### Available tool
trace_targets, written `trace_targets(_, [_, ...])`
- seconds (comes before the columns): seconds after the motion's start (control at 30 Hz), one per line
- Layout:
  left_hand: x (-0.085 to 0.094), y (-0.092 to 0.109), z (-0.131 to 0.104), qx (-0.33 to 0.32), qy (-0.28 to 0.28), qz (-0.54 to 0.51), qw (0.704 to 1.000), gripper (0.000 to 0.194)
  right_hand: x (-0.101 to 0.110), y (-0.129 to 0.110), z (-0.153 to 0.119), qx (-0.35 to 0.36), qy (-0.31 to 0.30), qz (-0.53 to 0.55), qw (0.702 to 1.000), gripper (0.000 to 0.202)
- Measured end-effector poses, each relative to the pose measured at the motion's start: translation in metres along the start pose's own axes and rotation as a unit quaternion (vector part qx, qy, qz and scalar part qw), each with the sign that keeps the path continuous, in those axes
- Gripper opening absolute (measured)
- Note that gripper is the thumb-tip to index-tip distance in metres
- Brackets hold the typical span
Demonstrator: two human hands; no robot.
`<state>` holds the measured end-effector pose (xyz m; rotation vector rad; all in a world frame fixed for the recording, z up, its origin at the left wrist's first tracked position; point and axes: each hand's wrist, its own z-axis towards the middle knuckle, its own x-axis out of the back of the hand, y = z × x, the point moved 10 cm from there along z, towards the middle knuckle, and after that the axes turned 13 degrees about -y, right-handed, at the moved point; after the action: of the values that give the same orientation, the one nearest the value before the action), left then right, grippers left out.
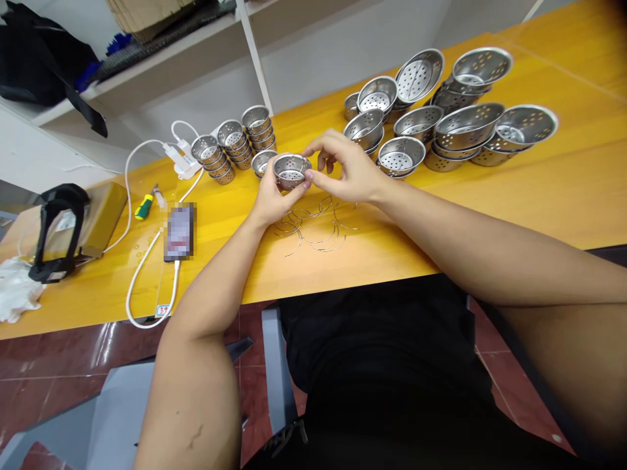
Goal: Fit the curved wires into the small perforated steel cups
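Note:
My left hand [273, 198] is closed around a small perforated metal cup [289, 175], its mouth tilted toward me. At the cup's right rim, my right hand [345, 166] has its thumb and forefinger pressed to the edge, the other fingers curled. A thin line like a wire shows inside the cup near those fingertips; I cannot tell what it is fixed to. Just behind the left hand stands another small perforated cup [263, 162]. Several loose curved wires [323, 245] lie on the table below both hands.
Stacks of small perforated cups [232, 140] stand at the back left, larger perforated bowls [470, 127] at the right. On the left are a white power strip [183, 160], a cabled phone [179, 232], a green-yellow-handled tool [144, 206] and a black headband-like frame [59, 228].

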<state>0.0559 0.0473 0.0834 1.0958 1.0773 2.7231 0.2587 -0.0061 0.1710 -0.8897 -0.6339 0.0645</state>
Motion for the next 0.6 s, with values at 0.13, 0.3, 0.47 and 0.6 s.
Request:
trace_targets(0.13, [0.006, 0.003, 0.000, 0.027, 0.020, 0.007, 0.999, 0.103, 0.000, -0.005, -0.001, 0.032, -0.015, -0.043, 0.998, 0.065])
trace_targets(0.3, [0.010, 0.010, 0.000, 0.029, 0.030, 0.024, 0.999, 0.105, -0.006, -0.004, -0.002, 0.051, -0.036, -0.083, 0.995, 0.062])
trace_targets(0.47, [0.006, 0.000, -0.001, 0.010, 0.011, 0.007, 1.000, 0.107, -0.016, 0.000, -0.003, 0.046, -0.068, -0.116, 0.990, 0.065])
trace_targets(0.6, [0.003, 0.000, -0.001, 0.001, -0.003, -0.001, 1.000, 0.103, -0.022, 0.002, -0.004, 0.034, -0.095, -0.109, 0.989, 0.063])
